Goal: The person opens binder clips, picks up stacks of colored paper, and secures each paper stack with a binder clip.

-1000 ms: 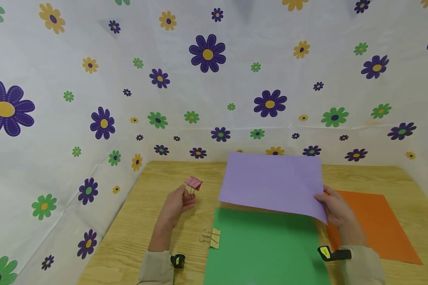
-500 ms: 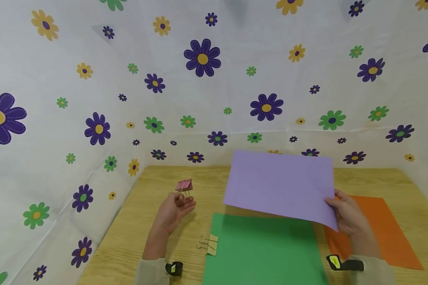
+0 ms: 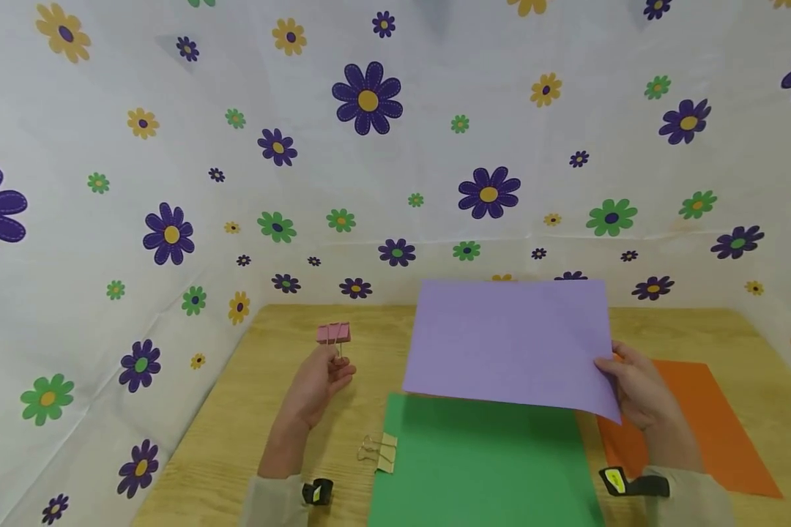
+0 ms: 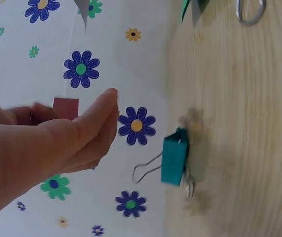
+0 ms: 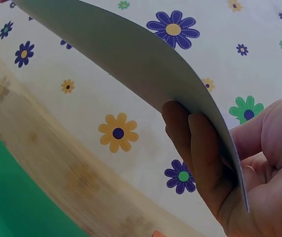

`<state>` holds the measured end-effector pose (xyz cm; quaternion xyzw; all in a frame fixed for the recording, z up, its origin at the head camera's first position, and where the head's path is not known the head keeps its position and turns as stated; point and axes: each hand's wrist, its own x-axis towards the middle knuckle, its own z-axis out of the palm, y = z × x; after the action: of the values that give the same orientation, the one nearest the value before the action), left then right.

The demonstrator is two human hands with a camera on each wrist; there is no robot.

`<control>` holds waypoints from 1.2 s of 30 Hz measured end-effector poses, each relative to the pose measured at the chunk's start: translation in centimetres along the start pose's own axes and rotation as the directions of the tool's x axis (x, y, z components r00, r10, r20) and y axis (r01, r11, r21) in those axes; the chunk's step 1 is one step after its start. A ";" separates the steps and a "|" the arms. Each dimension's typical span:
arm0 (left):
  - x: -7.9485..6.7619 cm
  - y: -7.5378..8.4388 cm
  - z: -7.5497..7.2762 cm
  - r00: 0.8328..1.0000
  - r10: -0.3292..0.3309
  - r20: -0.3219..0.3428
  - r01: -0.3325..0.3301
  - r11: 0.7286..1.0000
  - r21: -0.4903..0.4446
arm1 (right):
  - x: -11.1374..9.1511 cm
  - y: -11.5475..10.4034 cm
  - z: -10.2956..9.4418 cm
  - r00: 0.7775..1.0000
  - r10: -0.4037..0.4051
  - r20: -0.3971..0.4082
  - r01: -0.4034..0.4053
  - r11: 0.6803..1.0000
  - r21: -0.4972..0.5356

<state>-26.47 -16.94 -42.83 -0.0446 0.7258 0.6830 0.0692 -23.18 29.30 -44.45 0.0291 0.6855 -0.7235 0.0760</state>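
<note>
- Left hand (image 3: pixel 315 386): pinches pink binder clip (image 3: pixel 333 333) by its wire handles, thumb against fingers; clip body pokes past the fingertips, between 12 and 1 o'clock of the hand, raised over the wood. Left wrist view: clip partly hidden by the fingers.
- Right hand (image 3: pixel 641 386): grips purple sheet (image 3: pixel 509 340) at its right edge, thumb on the upper face, fingers underneath.
- Purple sheet: in the air, between 9 and 10 o'clock of the right hand, tilted; bends along its length in the right wrist view.
- Green sheet (image 3: pixel 484 462): flat, at 6 o'clock of the purple sheet, which overhangs its far edge in the head view.
- Yellow binder clip (image 3: pixel 387 454): on the green sheet's edge, 9 o'clock side, wire loops pointing to 9.
- Orange sheet (image 3: pixel 705 424): flat, between 3 and 4 o'clock of the right hand; right forearm crosses its near-left part.
- Teal binder clip (image 4: pixel 174 159): left wrist view, between 3 and 4 o'clock of the left hand, by the wood; exact spot unclear.
- Wrists: black strap (image 3: pixel 321 492) left, another black strap (image 3: pixel 649 485) right, beige sleeves (image 3: pixel 273 505) at 6 o'clock.
- Wooden table (image 3: pixel 237 410) below; white flowered cloth (image 3: pixel 428 146) at 12 o'clock.
</note>
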 end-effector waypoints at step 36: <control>-1.3 1.8 0.2 0.993 0.056 -0.102 -0.085 0.946 -0.313 | -1.1 -1.5 0.7 0.995 -0.092 0.030 0.092 0.996 -0.006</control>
<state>-25.47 -16.66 -40.85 -0.0604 0.6104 0.7898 0.0032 -22.32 28.74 -42.80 -0.0136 0.6877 -0.7239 0.0529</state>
